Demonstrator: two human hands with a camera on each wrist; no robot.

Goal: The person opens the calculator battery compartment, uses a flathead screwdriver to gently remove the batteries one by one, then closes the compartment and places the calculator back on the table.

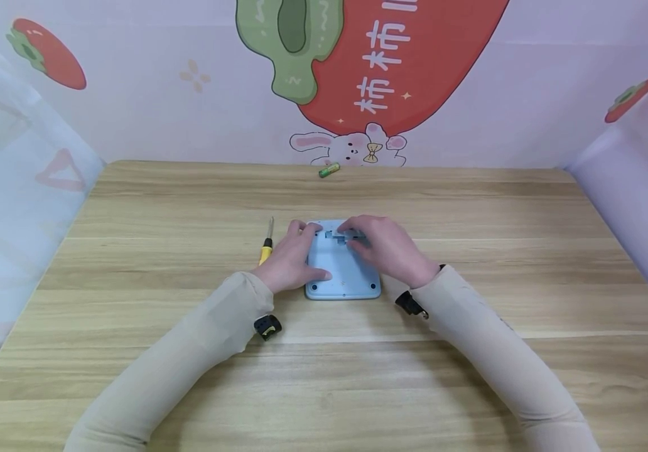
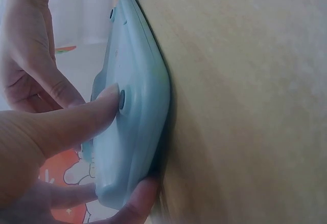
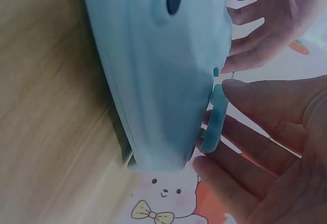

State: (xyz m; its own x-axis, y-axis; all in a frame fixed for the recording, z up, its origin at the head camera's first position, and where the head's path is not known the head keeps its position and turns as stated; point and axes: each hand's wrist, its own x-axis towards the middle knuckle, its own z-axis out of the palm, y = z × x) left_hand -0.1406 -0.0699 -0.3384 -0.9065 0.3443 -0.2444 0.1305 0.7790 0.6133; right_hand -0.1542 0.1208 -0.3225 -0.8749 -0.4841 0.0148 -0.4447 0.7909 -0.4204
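A flat light-blue device (image 1: pixel 342 270) lies on the table with its underside and small dark feet facing up. My left hand (image 1: pixel 289 260) grips it by the left side, its thumb beside one foot in the left wrist view and its fingertips around the edge. Toward the far end, the battery compartment (image 1: pixel 328 235) shows partly. Over it, my right hand (image 1: pixel 390 246) pinches a small light-blue battery cover (image 3: pixel 216 119) between thumb and fingers. In the right wrist view this cover stands tilted, close against the device's underside.
A screwdriver (image 1: pixel 266 251) with a yellow and black handle lies left of the device, partly behind the left hand. One green battery (image 1: pixel 329 170) lies at the table's back edge, near the printed backdrop (image 1: pixel 188 119).
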